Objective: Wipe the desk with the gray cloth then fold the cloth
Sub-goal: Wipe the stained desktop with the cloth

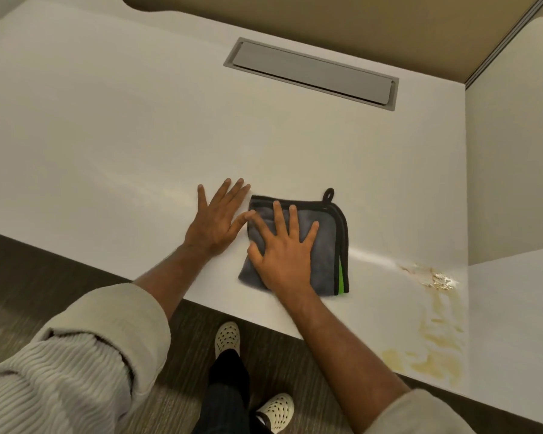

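The gray cloth (328,245) lies folded into a small square on the white desk (138,136), near the front edge. It has black trim, a hanging loop at its far corner and a green strip along its right side. My right hand (284,256) rests flat on top of the cloth with the fingers spread. My left hand (217,217) lies flat on the bare desk just left of the cloth, fingers apart, its thumb touching the cloth's left edge.
A gray cable flap (311,73) is set into the desk at the back. A yellowish stain (436,349) with a glare spot marks the desk's right front. A white side panel (511,151) stands at the right. Below the edge are a dark floor and my shoes.
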